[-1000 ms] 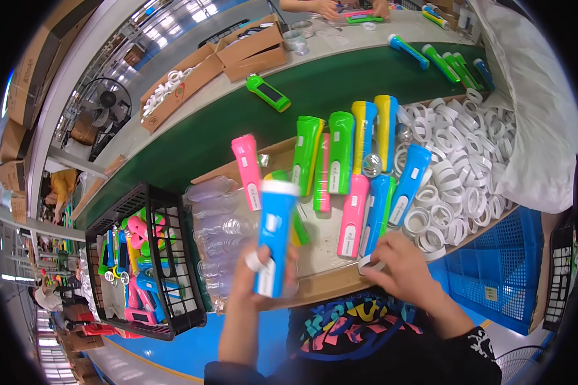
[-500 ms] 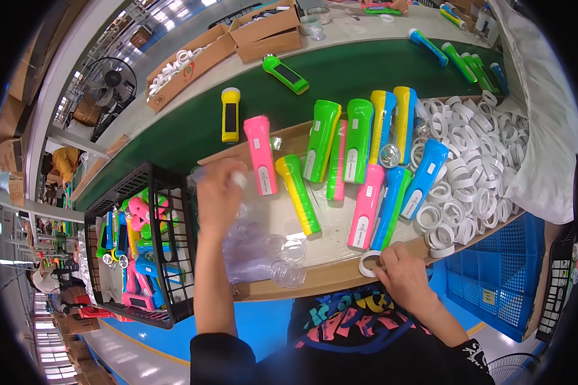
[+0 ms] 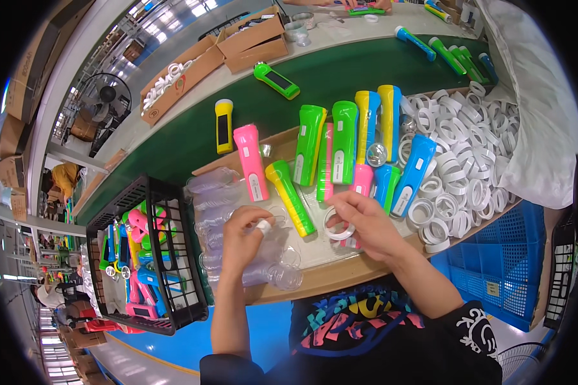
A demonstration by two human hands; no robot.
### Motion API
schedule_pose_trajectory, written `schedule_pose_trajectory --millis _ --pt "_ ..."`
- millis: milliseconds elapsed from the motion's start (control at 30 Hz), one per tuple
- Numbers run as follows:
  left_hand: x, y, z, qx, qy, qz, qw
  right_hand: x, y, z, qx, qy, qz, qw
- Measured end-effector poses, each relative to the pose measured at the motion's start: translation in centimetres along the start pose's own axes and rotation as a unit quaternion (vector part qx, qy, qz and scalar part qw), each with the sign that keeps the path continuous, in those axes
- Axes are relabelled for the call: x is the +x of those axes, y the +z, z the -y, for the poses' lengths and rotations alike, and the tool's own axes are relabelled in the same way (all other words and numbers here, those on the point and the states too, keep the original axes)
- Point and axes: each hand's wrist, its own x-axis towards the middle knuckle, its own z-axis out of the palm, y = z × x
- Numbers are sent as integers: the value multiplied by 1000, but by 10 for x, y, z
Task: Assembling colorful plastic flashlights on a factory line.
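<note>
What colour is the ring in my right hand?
White: the ring in your right hand, best in the head view.

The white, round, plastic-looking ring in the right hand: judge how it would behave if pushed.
The white, round, plastic-looking ring is probably light, being an open, narrow band. It looks fairly stiff: the right hand pinches it without visible bending. Stood on edge, its round rim would likely roll.

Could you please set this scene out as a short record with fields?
left hand: over the clear plastic discs; grip unclear
right hand: holding a white ring
flashlights: several colours, lying in front of the hands
ring heap: white, to the right
crate: black, at left, holding more flashlights
belt: green, beyond
</note>
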Motion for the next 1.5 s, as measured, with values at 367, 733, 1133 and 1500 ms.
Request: schedule_pose_trajectory --millis 367,733,1133,1500 --pt "48 43 -98 -73 98 56 991 25 3 9 407 29 3 913" --pt "160 71 -81 -41 198 90 975 28 -31 28 475 34 14 879" --pt "318 88 10 328 -24 41 943 30 -32 24 428 -19 -17 903" --pt "98 -27 -128 -41 133 200 970 29 -37 30 524 -22 -46 850"
